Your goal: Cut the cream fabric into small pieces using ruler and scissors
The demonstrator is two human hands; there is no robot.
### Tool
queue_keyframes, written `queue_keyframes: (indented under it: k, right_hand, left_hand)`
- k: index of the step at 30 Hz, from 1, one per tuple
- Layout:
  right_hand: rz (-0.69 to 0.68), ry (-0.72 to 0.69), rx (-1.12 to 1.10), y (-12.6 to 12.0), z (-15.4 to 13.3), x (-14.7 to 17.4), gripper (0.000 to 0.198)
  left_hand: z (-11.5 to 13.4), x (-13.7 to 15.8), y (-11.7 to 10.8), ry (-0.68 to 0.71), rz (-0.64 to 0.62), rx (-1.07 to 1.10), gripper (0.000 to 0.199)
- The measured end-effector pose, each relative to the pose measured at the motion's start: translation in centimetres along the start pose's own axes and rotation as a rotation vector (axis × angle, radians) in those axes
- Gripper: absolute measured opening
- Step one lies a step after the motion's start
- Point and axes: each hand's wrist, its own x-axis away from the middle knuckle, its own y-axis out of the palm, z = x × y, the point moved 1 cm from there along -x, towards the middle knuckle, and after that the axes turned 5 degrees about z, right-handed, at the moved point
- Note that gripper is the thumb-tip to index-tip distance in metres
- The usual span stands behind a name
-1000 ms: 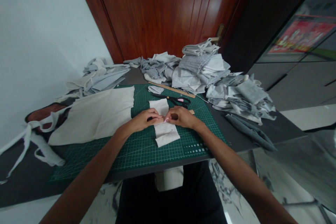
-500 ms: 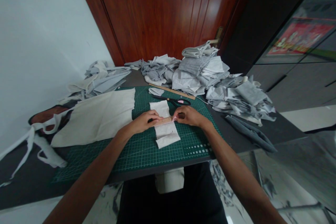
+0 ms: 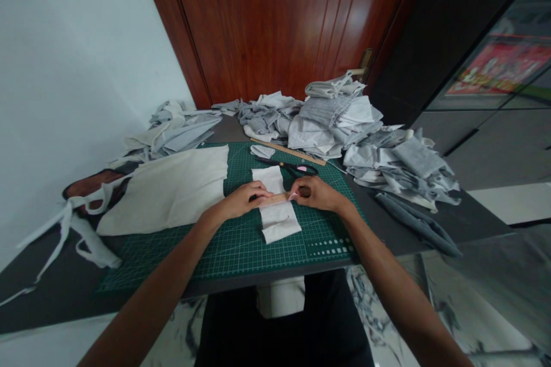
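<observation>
A strip of pale fabric [image 3: 280,223] lies on the green cutting mat [image 3: 224,258], with a slight wrinkle in its lower half. Across it runs a short tan strip [image 3: 276,199], perhaps a small wooden ruler, with a pinkish edge. My left hand [image 3: 246,198] has its fingers closed at the strip's left end. At the other end my right hand [image 3: 317,193] pinches, with a bit of pink between thumb and fingers. Just beyond the fabric lie black-handled scissors [image 3: 301,170], blades pointing left, and a small folded pale cloth [image 3: 262,151].
A large cream cloth [image 3: 172,189] covers the mat's left side. A long wooden ruler [image 3: 288,151] lies along the back. Heaps of grey and white fabric [image 3: 336,117] stand behind, with more scraps [image 3: 404,163] at right. White straps [image 3: 66,223] trail at left.
The whole view has shifted slightly, so things appear a little farther right. Both hands keep their places on the tan strip, and the fabric under it looks the same.
</observation>
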Motion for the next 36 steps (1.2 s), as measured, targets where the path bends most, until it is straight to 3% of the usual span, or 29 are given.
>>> queue_keyframes:
  k: [6, 19, 28, 36]
  right_hand:
    - [0.063, -0.177, -0.042, 3.5, -2.0, -1.8, 0.009]
    - [0.089, -0.255, -0.009, 6.3, -2.2, -2.4, 0.009]
    - [0.043, -0.270, 0.096, 5.5, -2.1, -2.4, 0.004]
    - [0.022, -0.175, 0.128, 2.7, -1.2, -1.5, 0.004]
  left_hand:
    - [0.4, 0.0, -0.1, 0.000, -0.001, -0.003, 0.026]
    - [-0.2, -0.1, 0.3, 0.051, 0.027, 0.049, 0.021]
    - [0.2, -0.2, 0.0, 0.033, 0.015, 0.036, 0.024]
    - [0.3, 0.1, -0.1, -0.003, 0.011, 0.009, 0.027]
